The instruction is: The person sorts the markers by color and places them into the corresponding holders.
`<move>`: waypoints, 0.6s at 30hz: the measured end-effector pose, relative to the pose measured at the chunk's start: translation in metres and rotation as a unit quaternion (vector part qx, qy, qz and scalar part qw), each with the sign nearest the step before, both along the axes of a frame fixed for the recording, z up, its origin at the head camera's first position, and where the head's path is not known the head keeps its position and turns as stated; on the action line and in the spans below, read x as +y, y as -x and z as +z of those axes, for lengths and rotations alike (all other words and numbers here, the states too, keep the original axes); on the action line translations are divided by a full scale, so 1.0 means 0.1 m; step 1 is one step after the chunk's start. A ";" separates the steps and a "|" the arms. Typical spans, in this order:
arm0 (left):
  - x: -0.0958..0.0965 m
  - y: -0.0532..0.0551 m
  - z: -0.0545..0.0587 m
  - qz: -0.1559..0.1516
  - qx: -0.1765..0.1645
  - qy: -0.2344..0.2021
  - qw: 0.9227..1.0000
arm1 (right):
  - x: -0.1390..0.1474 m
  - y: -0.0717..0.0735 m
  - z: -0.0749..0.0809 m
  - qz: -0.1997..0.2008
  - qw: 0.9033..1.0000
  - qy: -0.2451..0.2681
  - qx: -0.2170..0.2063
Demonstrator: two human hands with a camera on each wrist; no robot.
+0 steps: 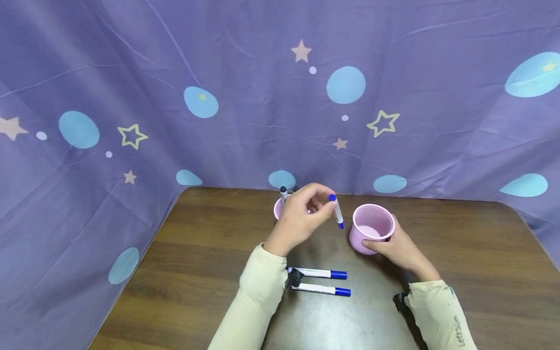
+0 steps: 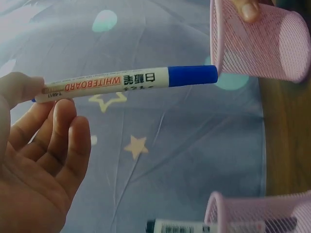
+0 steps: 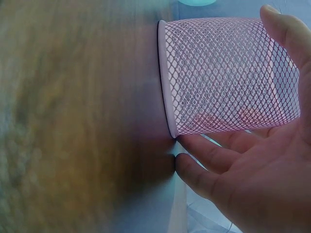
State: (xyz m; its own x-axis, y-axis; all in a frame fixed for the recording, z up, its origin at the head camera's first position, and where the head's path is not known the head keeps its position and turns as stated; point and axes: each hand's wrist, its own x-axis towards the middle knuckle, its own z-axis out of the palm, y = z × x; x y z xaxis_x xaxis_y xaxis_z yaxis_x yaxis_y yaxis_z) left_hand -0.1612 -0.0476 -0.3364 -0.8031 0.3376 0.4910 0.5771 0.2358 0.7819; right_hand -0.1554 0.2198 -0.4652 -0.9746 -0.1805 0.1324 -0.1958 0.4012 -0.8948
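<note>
My left hand (image 1: 302, 214) pinches a blue-capped whiteboard marker (image 2: 121, 83) by its end, between thumb and fingertips. In the head view the marker hangs steeply, cap downward, just left of a pink mesh pen cup (image 1: 356, 239). That cup stands upright on the table, with no pen visible inside it. Around its right side curls my right hand (image 1: 400, 245), thumb on the near wall. A second pink pen cup (image 1: 277, 209), holding black-capped markers (image 1: 283, 192), is partly hidden behind my left hand.
Two more blue-capped markers (image 1: 321, 289) lie side by side on the brown wooden table (image 1: 197, 272), partly covered by my left sleeve and its black strap. A purple curtain (image 1: 245, 97) with stars and blue spots hangs along the table's back and left.
</note>
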 end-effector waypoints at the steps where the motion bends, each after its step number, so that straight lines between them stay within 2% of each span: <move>1: 0.03 0.01 0.01 0.002 0.008 0.003 1.000 | 0.00 0.00 -0.01 0.002 1.000 0.002 0.001; 5: 0.18 0.06 0.07 0.009 0.035 0.012 0.999 | 0.01 0.00 -0.02 0.004 1.000 0.007 0.006; 9: 0.33 0.11 0.09 0.003 0.040 -0.001 0.999 | 0.01 0.01 -0.01 0.009 1.000 0.008 0.010; 13: 0.46 0.19 0.03 0.004 0.033 -0.009 0.999 | 0.01 0.01 -0.02 0.012 1.000 0.010 0.013; 18: 0.57 0.27 -0.08 0.012 0.027 0.018 0.999 | 0.01 0.03 -0.02 0.014 1.000 0.006 0.016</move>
